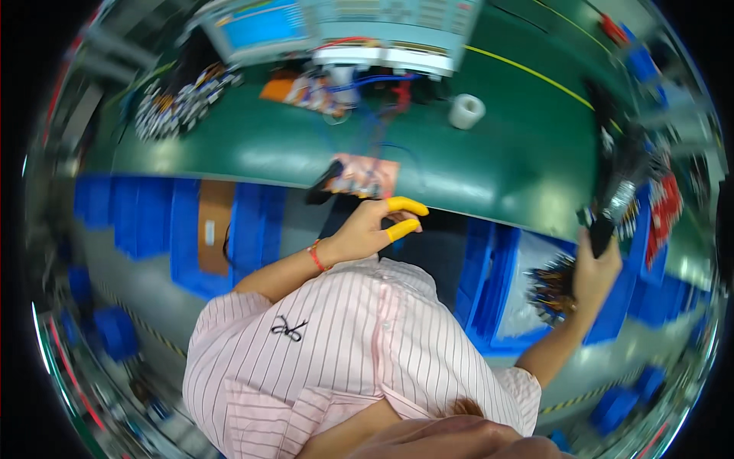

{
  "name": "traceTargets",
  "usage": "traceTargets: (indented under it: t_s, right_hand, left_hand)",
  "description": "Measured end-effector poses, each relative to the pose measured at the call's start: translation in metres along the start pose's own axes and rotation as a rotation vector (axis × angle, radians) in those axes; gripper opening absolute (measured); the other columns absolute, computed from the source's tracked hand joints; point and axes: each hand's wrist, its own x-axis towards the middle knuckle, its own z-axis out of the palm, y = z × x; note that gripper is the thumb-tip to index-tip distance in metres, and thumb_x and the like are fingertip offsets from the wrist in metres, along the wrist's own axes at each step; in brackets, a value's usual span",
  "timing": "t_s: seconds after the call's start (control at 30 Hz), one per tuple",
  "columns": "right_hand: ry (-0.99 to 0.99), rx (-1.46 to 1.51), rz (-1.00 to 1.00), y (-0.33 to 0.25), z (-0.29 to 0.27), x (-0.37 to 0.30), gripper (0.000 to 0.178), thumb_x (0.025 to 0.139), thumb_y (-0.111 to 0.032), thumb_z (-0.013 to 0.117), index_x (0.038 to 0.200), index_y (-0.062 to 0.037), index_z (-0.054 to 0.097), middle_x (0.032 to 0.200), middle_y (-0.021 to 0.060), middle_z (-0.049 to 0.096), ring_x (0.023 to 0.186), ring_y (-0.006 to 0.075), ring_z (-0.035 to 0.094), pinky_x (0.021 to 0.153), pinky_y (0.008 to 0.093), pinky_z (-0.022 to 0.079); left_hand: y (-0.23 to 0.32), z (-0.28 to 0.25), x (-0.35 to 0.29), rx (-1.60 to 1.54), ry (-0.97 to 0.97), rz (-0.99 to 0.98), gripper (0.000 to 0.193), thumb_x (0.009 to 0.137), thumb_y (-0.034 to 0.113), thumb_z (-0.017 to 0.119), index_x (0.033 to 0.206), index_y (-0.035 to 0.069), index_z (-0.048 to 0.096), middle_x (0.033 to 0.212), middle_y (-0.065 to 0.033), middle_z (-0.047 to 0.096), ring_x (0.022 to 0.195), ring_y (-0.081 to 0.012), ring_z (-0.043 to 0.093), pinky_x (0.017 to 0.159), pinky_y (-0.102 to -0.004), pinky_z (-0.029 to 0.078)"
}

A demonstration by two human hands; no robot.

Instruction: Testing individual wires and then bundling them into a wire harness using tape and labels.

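My left hand (378, 222) hovers at the front edge of the green bench (489, 164), yellow finger cots on its thumb and forefinger. Those two fingers are apart, with nothing visible between them. Just beyond it lies a blurred orange-pink board (386, 174) with white connectors along its near side and a black piece (325, 183) at its left. Out to the far right, my right hand (596, 275) is closed round the near end of a black-sleeved cable bundle (615, 203). Below that hand, loose cable ends (552, 289) spill over a blue bin.
A pale instrument with a blue screen (269, 29) stands at the back. Cables with white connectors (172, 107) lie at the left, a white roll (466, 112) right of centre. Blue bins (199, 260) line the space under the bench edge; red cables (664, 214) are at the far right.
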Motion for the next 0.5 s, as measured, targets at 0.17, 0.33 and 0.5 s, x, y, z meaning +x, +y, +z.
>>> traceTargets:
  t_s: [0.17,0.33,0.5]
  right_hand:
    - [0.014,-0.833,0.001,0.027,-0.012,0.120,0.045,0.088,-0.034,0.063,0.119,-0.0013,0.060,0.095,0.0215,0.069,0.095,0.0405,0.066,0.077,0.0443,0.052]
    - [0.129,-1.030,-0.143,0.097,0.033,0.230,0.051,0.087,-0.044,0.063,0.120,-0.0048,0.060,0.103,0.0172,0.067,0.094,0.0371,0.066,0.075,0.0474,0.053]
    - [0.331,-0.842,-0.426,0.056,0.084,0.215,0.050,0.090,-0.046,0.062,0.119,-0.0050,0.060,0.106,0.0185,0.059,0.098,0.0372,0.061,0.079,0.0454,0.051]
  left_hand:
    - [0.006,-0.017,-0.025,0.106,0.131,0.003,0.024,0.094,0.014,0.062,0.113,0.000,0.064,0.097,-0.0101,0.070,0.084,-0.0165,0.068,0.080,-0.0292,0.052]
    - [0.023,-0.066,-0.038,0.148,0.312,0.088,0.021,0.093,0.013,0.063,0.111,0.003,0.066,0.095,-0.0061,0.070,0.088,-0.0134,0.066,0.083,-0.0283,0.050]
    - [0.024,-0.190,-0.042,0.227,0.698,0.230,0.021,0.094,0.014,0.062,0.112,0.003,0.066,0.095,-0.0063,0.069,0.090,-0.0113,0.065,0.084,-0.0267,0.049]
